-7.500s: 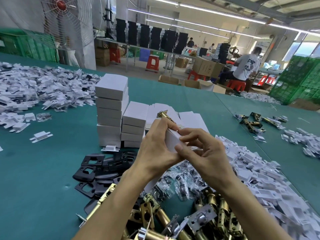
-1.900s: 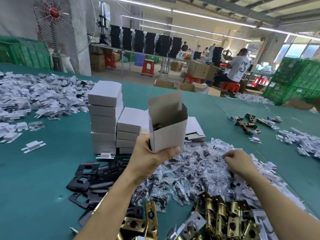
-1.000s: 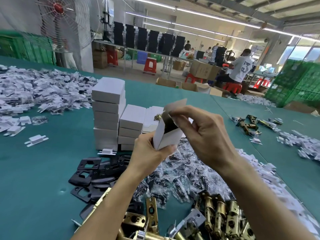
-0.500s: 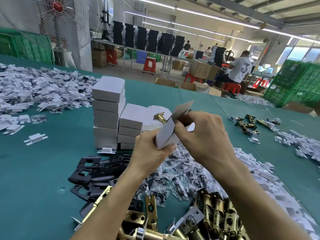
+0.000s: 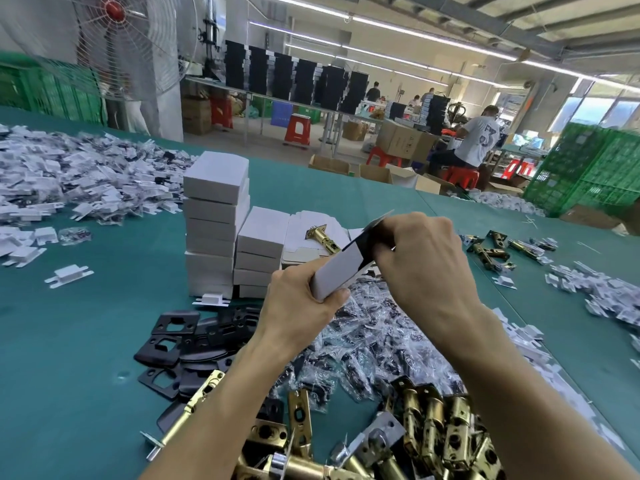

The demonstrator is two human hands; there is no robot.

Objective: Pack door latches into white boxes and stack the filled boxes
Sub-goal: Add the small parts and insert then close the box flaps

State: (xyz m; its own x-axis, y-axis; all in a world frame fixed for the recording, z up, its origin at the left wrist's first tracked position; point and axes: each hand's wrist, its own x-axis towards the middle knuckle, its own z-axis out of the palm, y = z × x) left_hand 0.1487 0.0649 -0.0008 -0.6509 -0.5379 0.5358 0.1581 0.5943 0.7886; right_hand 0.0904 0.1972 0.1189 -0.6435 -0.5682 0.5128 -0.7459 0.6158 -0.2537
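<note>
A: Layout?
B: One green table [image 5: 69, 375] fills the view. Far left, a big heap of white plastic parts [image 5: 69, 174]. Near the middle, a heap of small clear bags [image 5: 374, 344], with more white parts along the right edge.
A: Boxes?
B: Two stacks of closed white boxes, touching: the tall stack [image 5: 216, 223] on the left, the short stack [image 5: 261, 251] on the right. The flat unfolded boxes [image 5: 301, 223] are just beside the short one, with one brass latch [image 5: 321, 239] lying on top.
A: Near edge?
B: Lower left are black plates [image 5: 173, 336], and at the bottom a pile of brass latches [image 5: 436, 431].
A: Box in work?
B: The white box [image 5: 341, 270] is in the air above the bags, tilted, open end up and to the right, flap sticking up. The left hand [image 5: 294, 310] wraps the lower end, thumb on the near face. The right hand [image 5: 426, 265] has fingers curled over the open end, gripping it. The inside is dark, so I can't tell what's in it.
</note>
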